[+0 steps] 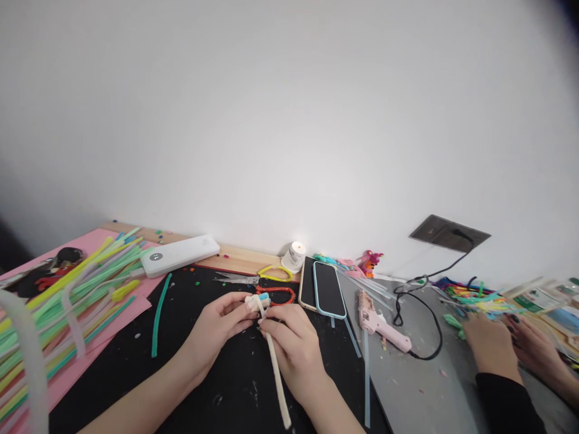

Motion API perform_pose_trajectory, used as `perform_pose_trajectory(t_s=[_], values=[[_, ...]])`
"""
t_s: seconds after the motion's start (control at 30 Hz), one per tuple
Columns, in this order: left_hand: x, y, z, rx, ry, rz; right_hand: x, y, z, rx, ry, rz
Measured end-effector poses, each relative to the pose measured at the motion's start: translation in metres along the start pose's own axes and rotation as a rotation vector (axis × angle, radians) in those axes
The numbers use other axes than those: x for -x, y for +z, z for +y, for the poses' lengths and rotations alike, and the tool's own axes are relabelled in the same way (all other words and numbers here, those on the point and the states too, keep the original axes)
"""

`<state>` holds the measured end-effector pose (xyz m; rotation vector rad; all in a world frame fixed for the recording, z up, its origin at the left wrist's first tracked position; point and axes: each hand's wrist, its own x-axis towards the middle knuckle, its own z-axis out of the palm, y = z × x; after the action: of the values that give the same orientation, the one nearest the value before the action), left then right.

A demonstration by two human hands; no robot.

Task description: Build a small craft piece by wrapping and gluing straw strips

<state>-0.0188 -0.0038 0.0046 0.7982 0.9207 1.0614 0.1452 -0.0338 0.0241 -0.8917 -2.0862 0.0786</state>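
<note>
Over the black mat [181, 386], my left hand [219, 325] pinches a small white and blue bundle [257, 301] that looks made of chenille stems. My right hand [294, 337] is closed on a white pipe cleaner [275, 380] just beside the bundle. One end of this stem crosses the bundle, while its long tail hangs down toward me. My fingertips partly hide where the two meet. Behind my hands lie scissors [235, 278] with a yellow and a red handle loop. A green pipe cleaner [160, 316] rests on the mat to the left.
Coloured pipe cleaners [81, 301] cover pink paper [131, 319] at left, near a white power bank [181, 254]. Beyond are a paper cup [294, 257] and two phones [329, 289]. At right, a corded pink glue gun [384, 328] lies near another person's hands [493, 343].
</note>
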Motion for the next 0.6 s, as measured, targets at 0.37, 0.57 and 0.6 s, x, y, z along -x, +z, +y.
perform_pose_trajectory(t_s=[0.37,0.57,0.6], values=[[0.004,0.0013,0.0027,0.155,-0.091,0.048,0.0065,0.0045,0.0055,0.015,0.063,-0.043],[0.0011,0.0011,0.0019,0.227,-0.124,0.082,0.0069,0.0078,0.0091,-0.043,0.111,-0.036],[0.0009,0.0012,0.0021,0.237,-0.131,0.084,0.0067,0.0082,0.0089,-0.057,0.118,-0.032]])
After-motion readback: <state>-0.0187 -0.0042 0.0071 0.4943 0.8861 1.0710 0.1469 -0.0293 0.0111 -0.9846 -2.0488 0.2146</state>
